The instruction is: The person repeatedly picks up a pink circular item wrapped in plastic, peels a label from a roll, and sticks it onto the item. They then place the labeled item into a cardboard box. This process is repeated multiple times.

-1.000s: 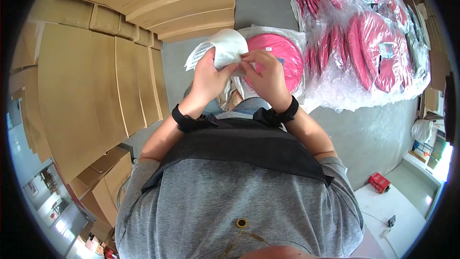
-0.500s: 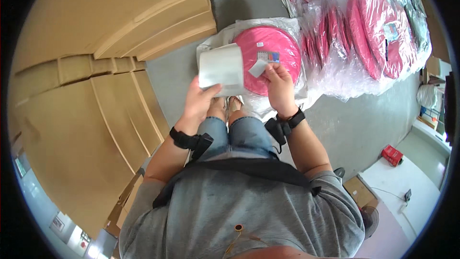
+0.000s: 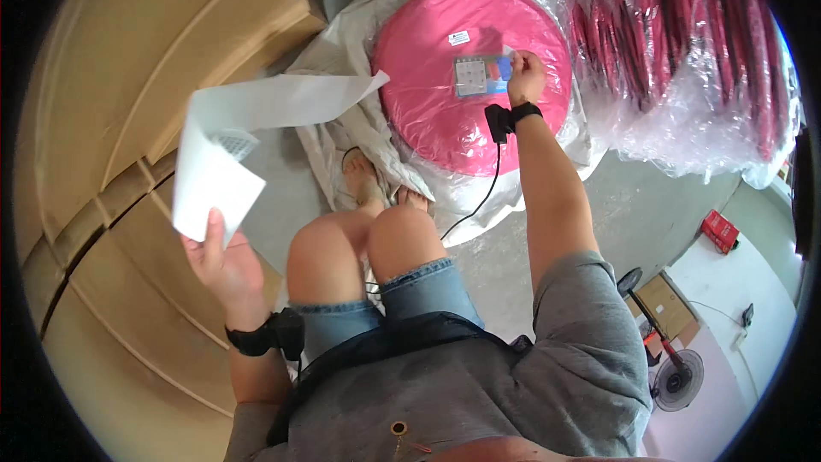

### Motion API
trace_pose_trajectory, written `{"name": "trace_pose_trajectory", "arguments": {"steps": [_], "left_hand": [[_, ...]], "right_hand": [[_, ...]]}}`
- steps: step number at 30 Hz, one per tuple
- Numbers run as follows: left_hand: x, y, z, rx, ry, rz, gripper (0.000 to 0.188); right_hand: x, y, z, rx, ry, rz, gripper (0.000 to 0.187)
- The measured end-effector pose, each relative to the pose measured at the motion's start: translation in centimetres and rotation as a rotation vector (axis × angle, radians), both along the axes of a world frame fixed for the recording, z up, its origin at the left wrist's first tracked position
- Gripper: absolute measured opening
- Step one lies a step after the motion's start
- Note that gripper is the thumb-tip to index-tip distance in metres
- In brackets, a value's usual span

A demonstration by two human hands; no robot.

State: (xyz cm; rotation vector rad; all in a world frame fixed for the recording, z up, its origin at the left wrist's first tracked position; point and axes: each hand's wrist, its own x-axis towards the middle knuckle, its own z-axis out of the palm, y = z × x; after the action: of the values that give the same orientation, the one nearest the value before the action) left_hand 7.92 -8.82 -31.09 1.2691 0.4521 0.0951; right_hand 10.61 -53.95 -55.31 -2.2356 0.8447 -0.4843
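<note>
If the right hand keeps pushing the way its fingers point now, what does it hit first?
The right hand is already at the sticker lying on the pink round cushion; going on, it would likely press into that cushion, though depth is unclear.

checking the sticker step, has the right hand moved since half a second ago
Yes. The right hand has reached forward from near the knees out over the round pink cushion, pressing a small printed label there.
</note>
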Motion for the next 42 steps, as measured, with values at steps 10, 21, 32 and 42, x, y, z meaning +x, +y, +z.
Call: {"name": "trace_pose_trajectory", "arguments": {"steps": [10, 21, 32, 42], "left_hand": [[3.7, -3.0, -13.2, -0.015, -0.108, -0.056, 0.036], [4.3, -2.3, -14.9, -0.07, -0.023, -0.009, 0.039], [3.7, -1.8, -14.9, -0.039, -0.011, 0.029, 0.044], [4.2, -3.1, -14.8, -0.051, -0.034, 0.029, 0.039]], "right_hand": [[5.0, -1.6, -12.9, -0.409, -0.145, 0.313, 0.007], [4.6, -1.8, -16.6, -0.396, -0.127, 0.306, 0.008], [4.4, -0.7, -17.1, -0.565, -0.109, 0.321, 0.011], [2.0, 0.4, -15.7, -0.587, 0.262, 0.395, 0.054]]}}
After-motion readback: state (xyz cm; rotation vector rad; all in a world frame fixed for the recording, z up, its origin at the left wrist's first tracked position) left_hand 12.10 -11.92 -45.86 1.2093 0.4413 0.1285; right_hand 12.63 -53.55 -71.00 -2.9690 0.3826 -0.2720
